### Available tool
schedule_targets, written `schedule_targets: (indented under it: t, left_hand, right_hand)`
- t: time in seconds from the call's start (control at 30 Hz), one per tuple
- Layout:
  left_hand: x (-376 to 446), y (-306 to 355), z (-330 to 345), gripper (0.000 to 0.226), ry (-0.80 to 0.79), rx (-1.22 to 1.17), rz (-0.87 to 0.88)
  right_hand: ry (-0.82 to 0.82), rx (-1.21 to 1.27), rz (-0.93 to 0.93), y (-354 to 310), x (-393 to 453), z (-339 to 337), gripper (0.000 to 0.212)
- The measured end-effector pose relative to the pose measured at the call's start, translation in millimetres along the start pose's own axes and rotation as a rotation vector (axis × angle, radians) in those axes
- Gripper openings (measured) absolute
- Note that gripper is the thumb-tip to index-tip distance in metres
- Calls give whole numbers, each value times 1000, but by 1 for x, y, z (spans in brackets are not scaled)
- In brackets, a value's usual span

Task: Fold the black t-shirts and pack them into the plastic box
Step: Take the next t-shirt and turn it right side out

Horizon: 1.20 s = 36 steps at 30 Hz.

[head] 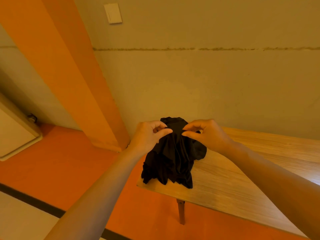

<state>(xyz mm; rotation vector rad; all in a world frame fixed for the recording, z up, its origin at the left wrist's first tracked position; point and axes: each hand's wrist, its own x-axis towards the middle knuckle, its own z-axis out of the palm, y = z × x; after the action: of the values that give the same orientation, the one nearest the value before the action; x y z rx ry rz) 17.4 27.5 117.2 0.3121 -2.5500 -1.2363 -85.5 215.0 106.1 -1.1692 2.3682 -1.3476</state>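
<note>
A limp, crumpled black cotton t-shirt (173,153) hung bunched over the left near corner of the pale wood-grain surface (242,170), its hem trailing on the boards. The left hand (149,135) and right hand (204,134) each pinched its upper edge; being soft, light and floppy, it probably wanted gripping at the shoulders. No plastic box showed

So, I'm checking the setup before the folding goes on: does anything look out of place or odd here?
Mostly no. The black t-shirt is bunched, pinched at its top by both hands, its hem drooping at the wooden table's corner. The plastic box is not in view.
</note>
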Motion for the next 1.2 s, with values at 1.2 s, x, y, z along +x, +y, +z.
schedule_targets:
  t: [1.2]
  left_hand:
    - [230,250,96,10,169,-49,199]
  right_hand:
    - [384,-399,51,49,15,-392,14]
